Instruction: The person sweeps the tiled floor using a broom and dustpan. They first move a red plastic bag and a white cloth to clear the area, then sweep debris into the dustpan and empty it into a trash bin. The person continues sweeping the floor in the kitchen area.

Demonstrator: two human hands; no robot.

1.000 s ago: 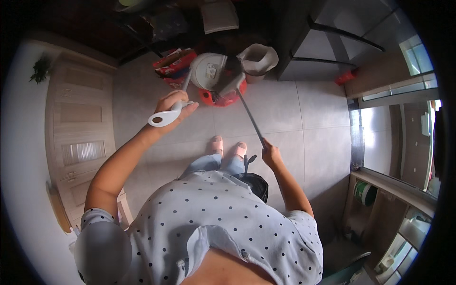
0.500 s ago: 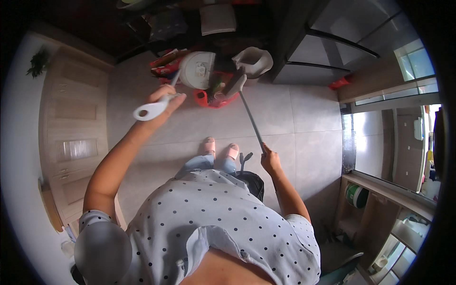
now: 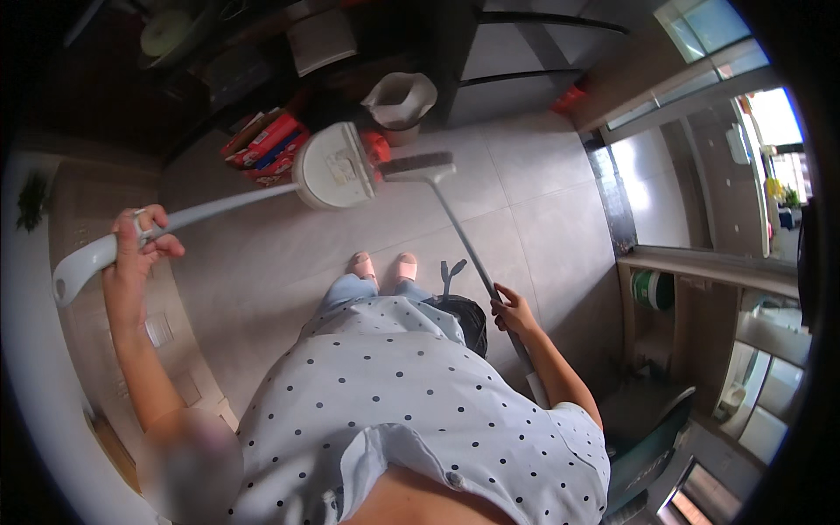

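Observation:
My left hand is closed round the white grip of a long-handled dustpan. Its pale pan is held out ahead of me, its handle slanting off to the left. In my right hand is the grey stick of a broom, with the upper end running back along my forearm. The broom's dark-bristled head is beside the pan's right edge, perhaps touching it; I cannot tell. Just beyond them shows a red bag, partly hidden by the dustpan.
A red box of packages stands beyond the dustpan. A whitish lined bin is by dark cabinets. Close to my right leg is a black basket-like container with a forked grey piece above it. Shelves line the right; a wooden door is left.
My left hand has swung left, and the dustpan's handle lies more sideways. The broom's head has turned so its bristles show beside the pan. The whole view has shifted.

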